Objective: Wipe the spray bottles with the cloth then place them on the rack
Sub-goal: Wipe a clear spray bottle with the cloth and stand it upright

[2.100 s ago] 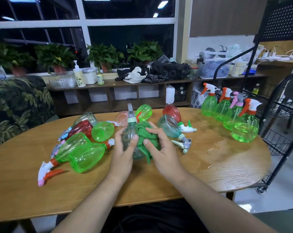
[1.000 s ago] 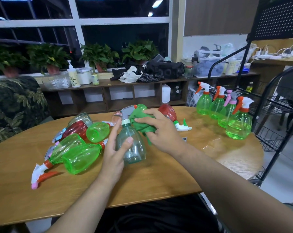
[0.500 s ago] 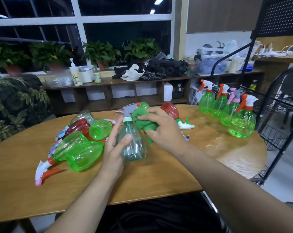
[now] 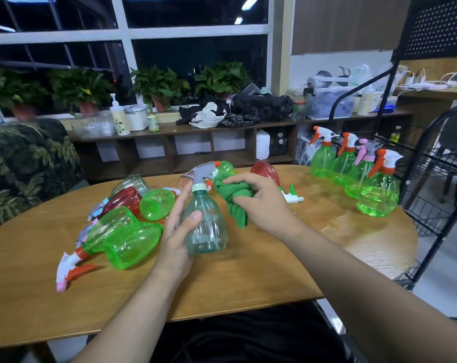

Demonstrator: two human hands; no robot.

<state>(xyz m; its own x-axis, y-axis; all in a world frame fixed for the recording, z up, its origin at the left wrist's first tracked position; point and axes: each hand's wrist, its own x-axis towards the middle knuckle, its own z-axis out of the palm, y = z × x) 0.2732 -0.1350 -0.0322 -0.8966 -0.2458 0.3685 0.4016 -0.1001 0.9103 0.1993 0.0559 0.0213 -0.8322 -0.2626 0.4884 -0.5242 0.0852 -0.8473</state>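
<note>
We see a clear blue-green spray bottle (image 4: 207, 226) standing up on the wooden table (image 4: 248, 273), right in the middle, close to the person. The left hand (image 4: 179, 231) holds it from the left side. The fingers curl round the back of the bottle and the thumb lies across the front. The bottle has a grey sprayer on top, and it points to the left.

The right hand (image 4: 261, 203) holds a green cloth (image 4: 232, 197). The fingers are curled tight round it, so the cloth is all bunched up, and one end hangs down below the hand. The cloth is just beside the top of the bottle, on its right. We cannot tell if it touches the bottle.

On the left of the table we see a pile of bottles (image 4: 133, 242) lying on their sides, some green, some red, some clear. A red bottle (image 4: 265, 171) lies behind the right hand. On the far right of the table four green bottles (image 4: 378, 195) stand up in a row, close together. Just past them, beside the table, is a black wire rack (image 4: 437, 213). A wet patch shines on the table near the four bottles.
</note>
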